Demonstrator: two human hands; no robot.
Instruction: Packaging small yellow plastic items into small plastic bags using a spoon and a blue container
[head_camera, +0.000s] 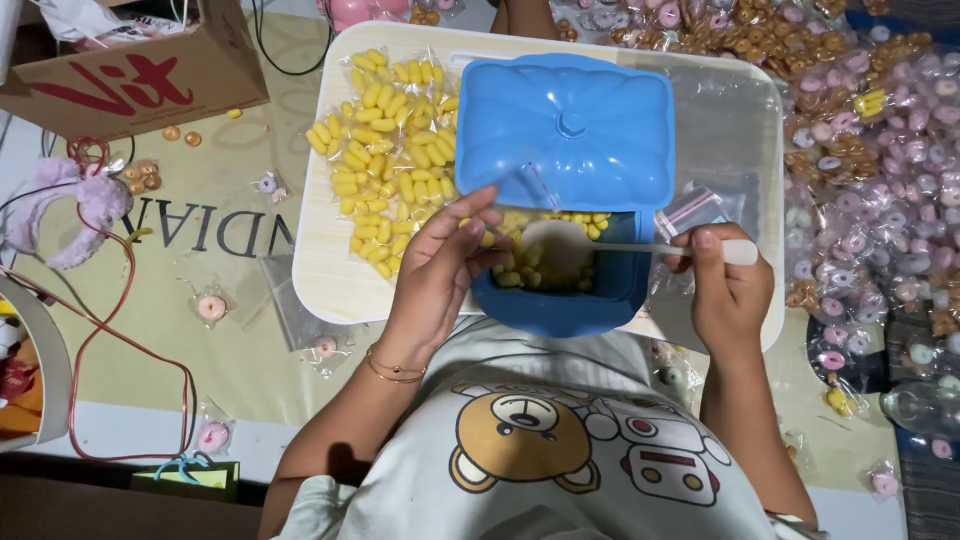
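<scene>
Setting: home floor used as a small packing station. Evidence: low white lap tray (330, 280) on a printed floor mat (200, 330); heaps of small clear-wrapped sweets (880, 130) spread on the floor; opened cardboard box (140, 70); plush headband (80, 205); loose red cable (120, 340).

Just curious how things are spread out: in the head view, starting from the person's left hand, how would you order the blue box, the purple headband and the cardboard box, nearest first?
From the left hand:
1. Blue box, touching it, centre.
2. Purple headband, far left.
3. Cardboard box, top left corner.
</scene>
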